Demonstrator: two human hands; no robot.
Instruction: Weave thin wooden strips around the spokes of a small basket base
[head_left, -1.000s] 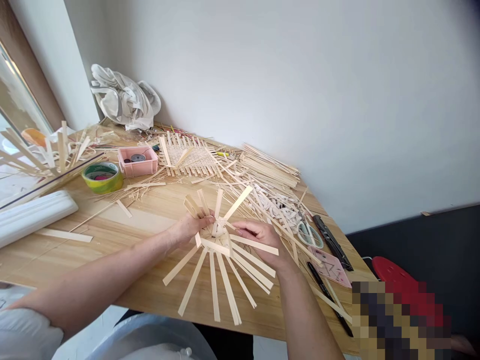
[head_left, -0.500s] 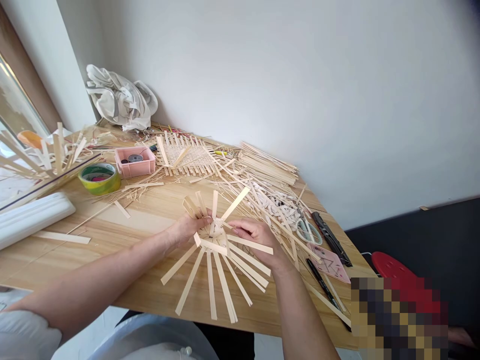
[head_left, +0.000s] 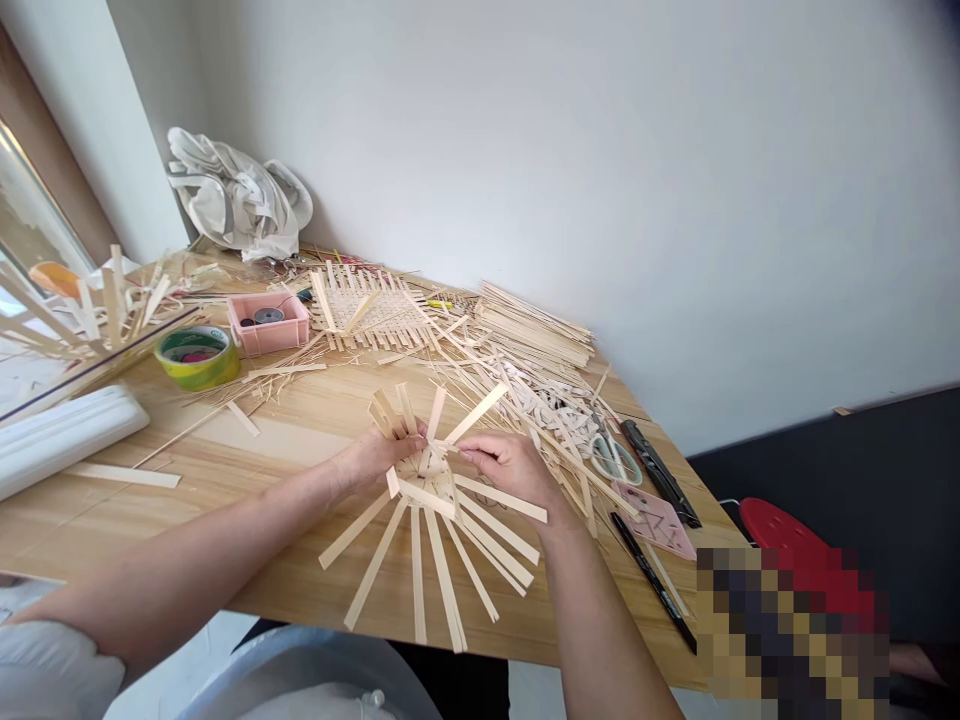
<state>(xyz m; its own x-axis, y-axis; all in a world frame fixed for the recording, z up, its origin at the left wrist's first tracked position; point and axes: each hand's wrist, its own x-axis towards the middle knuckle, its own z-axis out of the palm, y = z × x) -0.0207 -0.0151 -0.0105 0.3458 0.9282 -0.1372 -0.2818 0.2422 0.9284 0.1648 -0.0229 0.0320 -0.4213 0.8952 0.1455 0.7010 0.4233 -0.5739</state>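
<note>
A small woven basket [head_left: 426,492] of pale flat strips is held above the table's near side, its strip ends fanning outward all round. My left hand [head_left: 384,452] is closed on its far left rim, thumb pressed over the edge near the upright strips. At the right of the rim, my right hand [head_left: 506,465] pinches the end of a narrow strip with thumb and forefinger. The other fingers are curled, and part of the basket's right side is hidden behind that hand.
Around the work lie a roll of tape [head_left: 196,357], a pink box [head_left: 268,322], a woven mat [head_left: 371,308], stacked strips [head_left: 534,325], scissors [head_left: 615,460], a black marker [head_left: 652,580] and a white case [head_left: 67,440]. A red stool [head_left: 787,540] stands right of the table.
My right hand has shifted slightly up and left with the pinched strip. The basket has tilted a little, its far strips leaning further right. My left hand keeps its hold.
</note>
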